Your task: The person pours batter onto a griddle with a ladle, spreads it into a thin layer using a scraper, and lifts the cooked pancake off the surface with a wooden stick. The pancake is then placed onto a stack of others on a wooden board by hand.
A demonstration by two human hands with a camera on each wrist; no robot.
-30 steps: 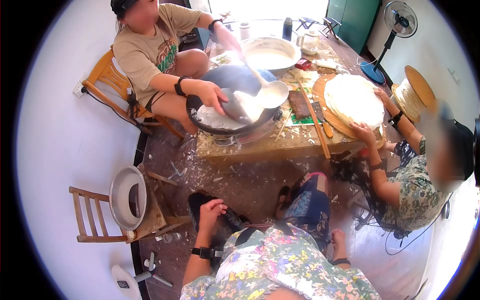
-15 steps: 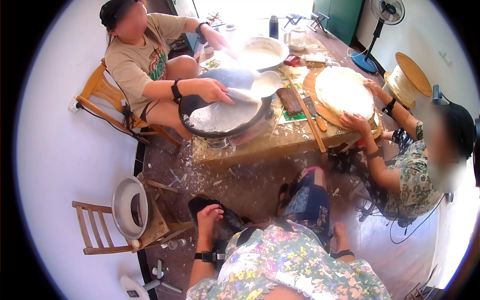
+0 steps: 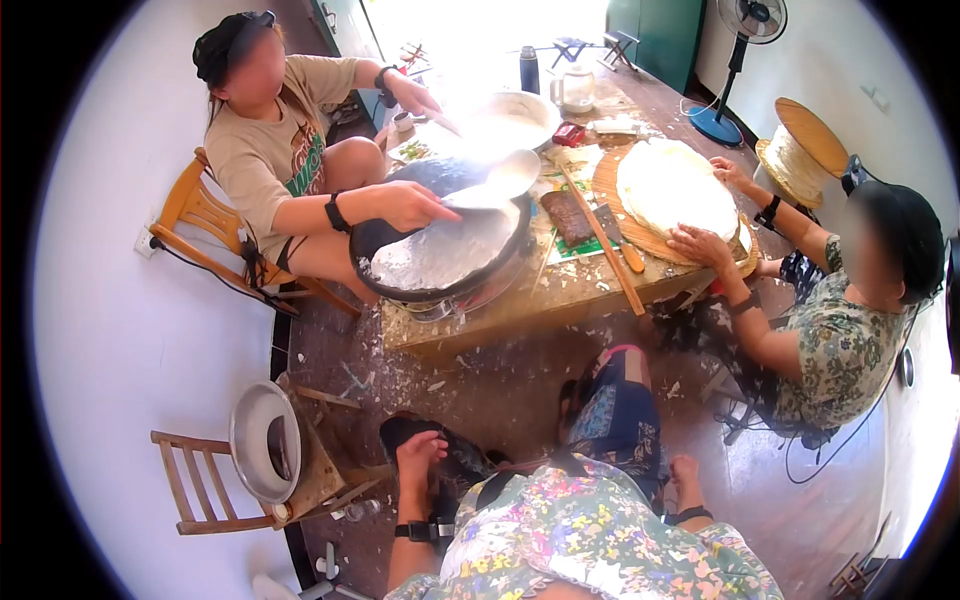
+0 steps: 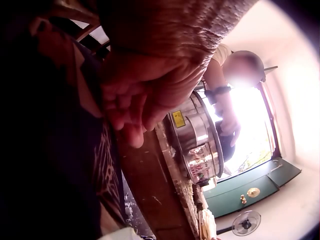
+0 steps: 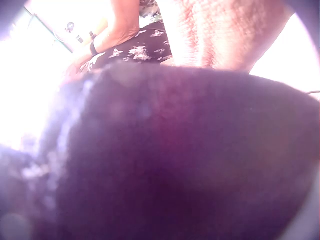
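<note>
We log blue-based standing fan, 2 folding stools near green panel, plus wall socket near wooden chair.

White walls, scrap-strewn brown floor, wooden chair, standing fan, green panel beside glaring daylight.

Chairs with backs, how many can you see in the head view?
2: one chair is at the upper left, under the person in the tan shirt; the other is at the lower left, by the basin. More may be hidden.
</note>
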